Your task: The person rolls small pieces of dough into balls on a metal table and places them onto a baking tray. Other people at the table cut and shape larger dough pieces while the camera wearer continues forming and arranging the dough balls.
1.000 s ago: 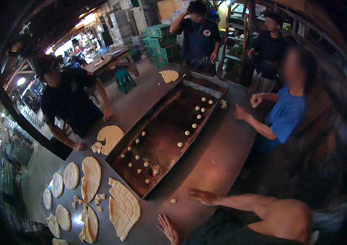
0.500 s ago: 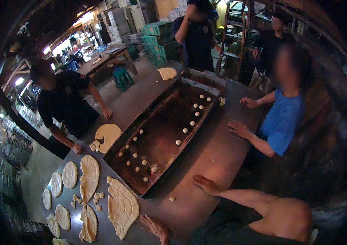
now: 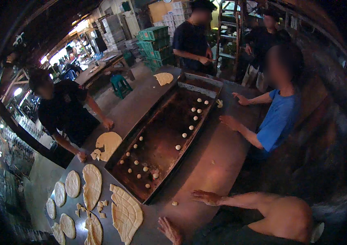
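My left hand (image 3: 169,229) has its fingers spread on the metal table's near edge, just right of a scored dough sheet (image 3: 126,212). My right hand (image 3: 206,197) lies open with fingers stretched on the table (image 3: 218,163), below the long tray (image 3: 161,134). Neither hand holds anything. A small dough ball (image 3: 175,203) rests between them. Inside the tray several pale dough balls (image 3: 178,147) are scattered in two groups. Flat dough discs (image 3: 72,183) and torn dough pieces (image 3: 102,209) cover the table's lower left.
A person in dark clothes (image 3: 63,114) leans at the left beside cut dough (image 3: 110,143). A blue-shirted person (image 3: 275,122) has both hands out at the right. Two others (image 3: 187,45) (image 3: 265,49) stand behind, near green crates (image 3: 153,47), a ladder (image 3: 226,49) and a stool (image 3: 120,85).
The standing person at the back has lowered a hand from their head. The blue-shirted person's hands have opened out over the table. My left hand shifted left, then back right. The view has shifted slightly.
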Motion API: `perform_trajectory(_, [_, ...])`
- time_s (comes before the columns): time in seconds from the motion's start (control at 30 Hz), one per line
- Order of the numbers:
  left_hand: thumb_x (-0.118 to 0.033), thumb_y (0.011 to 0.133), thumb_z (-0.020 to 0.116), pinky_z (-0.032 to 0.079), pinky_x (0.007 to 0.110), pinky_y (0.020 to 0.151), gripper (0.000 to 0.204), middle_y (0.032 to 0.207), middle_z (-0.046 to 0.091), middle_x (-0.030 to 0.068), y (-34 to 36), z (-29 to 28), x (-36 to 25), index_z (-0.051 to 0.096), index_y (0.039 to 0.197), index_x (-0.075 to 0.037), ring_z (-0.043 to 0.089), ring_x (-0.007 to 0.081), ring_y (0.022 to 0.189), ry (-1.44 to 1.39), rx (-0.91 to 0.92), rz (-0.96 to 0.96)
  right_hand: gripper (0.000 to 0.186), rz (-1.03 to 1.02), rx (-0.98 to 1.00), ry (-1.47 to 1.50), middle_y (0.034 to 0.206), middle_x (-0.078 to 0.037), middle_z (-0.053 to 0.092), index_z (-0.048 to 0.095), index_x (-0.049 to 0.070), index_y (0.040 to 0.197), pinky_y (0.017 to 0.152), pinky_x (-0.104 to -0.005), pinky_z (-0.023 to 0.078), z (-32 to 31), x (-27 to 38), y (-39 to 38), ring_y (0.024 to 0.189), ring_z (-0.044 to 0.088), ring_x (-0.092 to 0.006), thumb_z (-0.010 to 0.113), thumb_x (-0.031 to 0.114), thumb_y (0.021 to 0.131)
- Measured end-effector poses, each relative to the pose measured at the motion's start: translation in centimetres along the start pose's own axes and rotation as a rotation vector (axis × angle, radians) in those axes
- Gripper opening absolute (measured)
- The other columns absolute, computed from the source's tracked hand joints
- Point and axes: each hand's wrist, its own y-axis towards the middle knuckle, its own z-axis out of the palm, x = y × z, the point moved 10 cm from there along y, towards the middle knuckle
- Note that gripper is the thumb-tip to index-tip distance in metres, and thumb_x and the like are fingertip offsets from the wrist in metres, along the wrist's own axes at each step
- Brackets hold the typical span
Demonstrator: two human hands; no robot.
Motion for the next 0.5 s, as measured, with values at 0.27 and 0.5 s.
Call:
perform_trajectory(0.27, [-0.021,0.103,0.045,0.008,0.060,0.125,0.060,0.167,0.019,0.0269,0.6,1.4,-1.5,0.031,0.157,0.001,0.015,0.0436,0.156,0.013,0.188,0.012,0.054,-0.035,-0.349,0.217,0.167,-0.012,0.026,0.035,0.016,0.159,0.126,-0.0428,0.024,-2.8,-0.3,-0.1,0.154,0.026,-0.0329,0.045,0.021,0.106])
perform_trajectory(0.5, [-0.015,0.094,0.052,0.013,0.063,0.123,0.067,0.166,0.022,0.0256,1.1,-2.6,-0.7,0.032,0.155,0.004,0.018,0.0413,0.156,0.122,-0.207,-0.099,0.052,0.162,-0.450,-0.193,0.168,-0.008,0.023,0.041,0.019,0.157,0.126,-0.0408,0.026,-5.7,-1.3,-0.9,0.154,0.024,-0.0318,0.045,0.014,0.105])
